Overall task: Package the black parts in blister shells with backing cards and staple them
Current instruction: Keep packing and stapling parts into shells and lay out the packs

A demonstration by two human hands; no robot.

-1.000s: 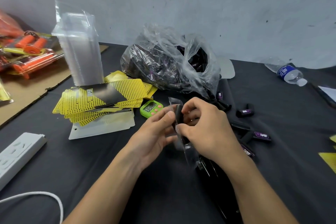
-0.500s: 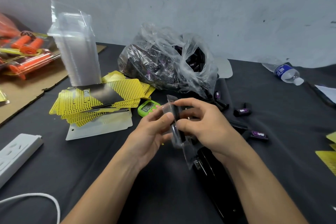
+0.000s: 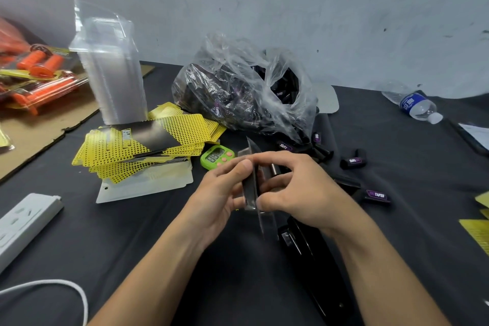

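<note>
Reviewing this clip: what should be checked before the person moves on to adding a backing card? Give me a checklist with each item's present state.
1. Grip on the blister shell: ok; the left hand and the right hand both pinch it.
2. Seating of the black part in the shell: cannot tell; fingers cover most of it.
3. Supply of backing cards: ok; a yellow stack lies to the left of the hands.
4. Reach of the stapler: ok; it lies on the table beneath the right wrist.
5. Card already inside the shell: cannot tell; the shell is seen edge-on.
</note>
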